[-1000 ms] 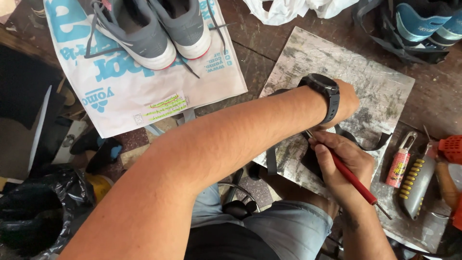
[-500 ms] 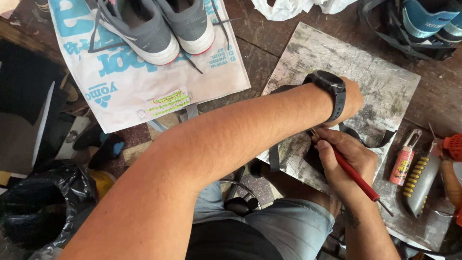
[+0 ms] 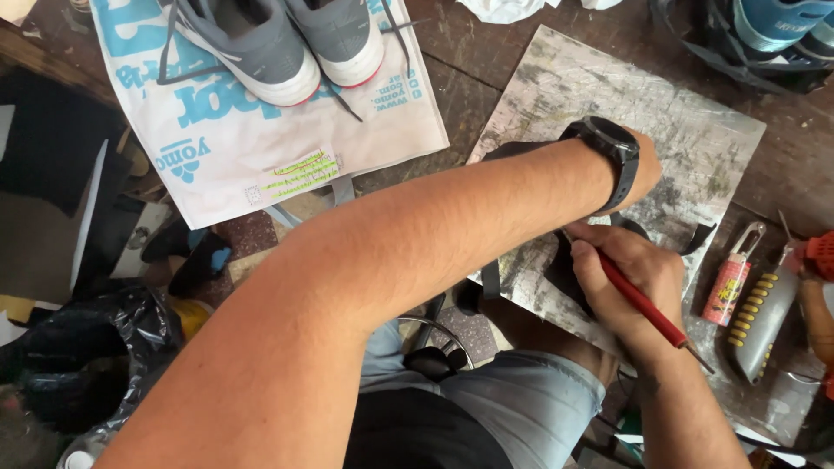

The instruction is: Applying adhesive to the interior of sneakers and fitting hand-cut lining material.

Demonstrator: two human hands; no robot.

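Pinning black cut piece (image 3: 569, 274) flat on scuffed board (image 3: 608, 95) with left hand (image 3: 641, 169), its grip hidden behind wrist. Right hand (image 3: 630, 282) clenching red pencil (image 3: 647, 304), tracing piece's edge; glue tube (image 3: 730, 282) and utility knife (image 3: 764, 317) lying beside on worktop (image 3: 460, 78)

The board (image 3: 608, 78) on the worktop (image 3: 460, 78) looked like grey, matt sheet material, heavily scratched and smeared with dark marks. The worktop itself was dark, rough, worn wood. The dark piece (image 3: 569, 265) under the right hand (image 3: 630, 282) seemed matt, like leather or rubber. The pencil (image 3: 647, 306) had a glossy red painted finish. The watch (image 3: 612, 152) had a matt black strap. The bag (image 3: 261, 148) was smooth, creased white plastic. The sneakers (image 3: 287, 39) had grey mesh cloth uppers and smooth white soles. The utility knife (image 3: 764, 323) showed dull grey metal.
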